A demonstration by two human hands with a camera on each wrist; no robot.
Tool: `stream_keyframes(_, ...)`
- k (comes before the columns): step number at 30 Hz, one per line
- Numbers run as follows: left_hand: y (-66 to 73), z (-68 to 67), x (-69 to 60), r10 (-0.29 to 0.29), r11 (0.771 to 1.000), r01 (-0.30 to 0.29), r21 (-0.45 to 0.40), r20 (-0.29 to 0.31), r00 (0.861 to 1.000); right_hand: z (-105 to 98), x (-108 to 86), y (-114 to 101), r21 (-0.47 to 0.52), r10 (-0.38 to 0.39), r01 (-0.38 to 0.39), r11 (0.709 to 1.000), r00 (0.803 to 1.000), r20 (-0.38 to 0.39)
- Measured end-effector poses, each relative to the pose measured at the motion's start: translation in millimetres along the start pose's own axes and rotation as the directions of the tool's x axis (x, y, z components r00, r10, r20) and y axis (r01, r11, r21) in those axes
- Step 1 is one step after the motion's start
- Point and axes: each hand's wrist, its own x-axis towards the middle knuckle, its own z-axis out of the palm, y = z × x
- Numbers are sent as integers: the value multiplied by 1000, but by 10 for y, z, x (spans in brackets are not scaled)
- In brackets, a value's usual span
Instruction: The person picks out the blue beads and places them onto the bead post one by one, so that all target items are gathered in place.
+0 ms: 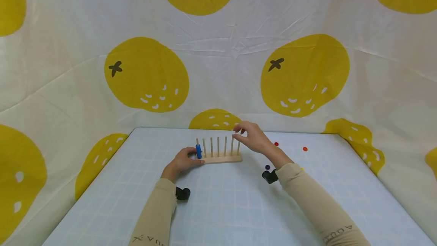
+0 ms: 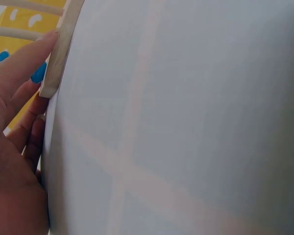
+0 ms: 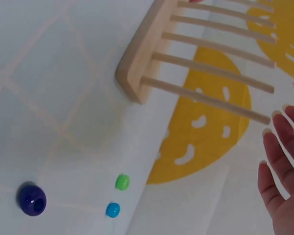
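A wooden peg stand (image 1: pixel 223 159) with a row of upright pegs stands on the table. Blue beads (image 1: pixel 198 151) are stacked on its leftmost peg. My left hand (image 1: pixel 184 161) holds the stand's left end, thumb against the front of the base and the other fingers behind; the left wrist view shows the thumb touching the wood. Above the right-hand pegs is my right hand (image 1: pixel 253 136), its thumb and fingers apart in the head view. In the right wrist view, the fingers (image 3: pixel 279 161) are extended beside the bare peg tips, with no bead visible among them; the thumb is out of sight.
Right of the stand lie a red bead (image 1: pixel 276 144), an orange bead (image 1: pixel 305 149) and a purple bead (image 1: pixel 268 167). A yellow bead (image 1: pixel 302 169) is partly hidden by the right sleeve. A green bead (image 3: pixel 122 182) and a blue bead (image 3: pixel 112 210) lie close together.
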Motion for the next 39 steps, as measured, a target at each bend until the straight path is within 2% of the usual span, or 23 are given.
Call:
stream_keyframes(10,1,-15,3,34,999,-34,6,-4,999,-114,-129,252,-17,39,-40,999,999,-32)
stream_keyframes(16,16,-18,-8,34,999,-34,11,-3,999,-199,-193,464,-31,134,-136,990,990,-38)
stream_keyframes(21,-3,-9,15,30,1000,-30,5,-6,1000,-262,-219,640,-34,252,-253,967,967,-35)
stream_keyframes(27,-5,0,24,13,1000,-13,6,-6,1000,-260,-211,804,-36,372,-372,928,928,-10)
stream_keyframes(30,-10,4,29,10,1000,-10,5,-8,1000,-243,-209,868,-50,405,-404,913,914,9)
stream_keyframes(39,-20,9,17,-9,1000,9,-9,6,1000,-160,-250,1070,-64,441,-437,897,894,75)
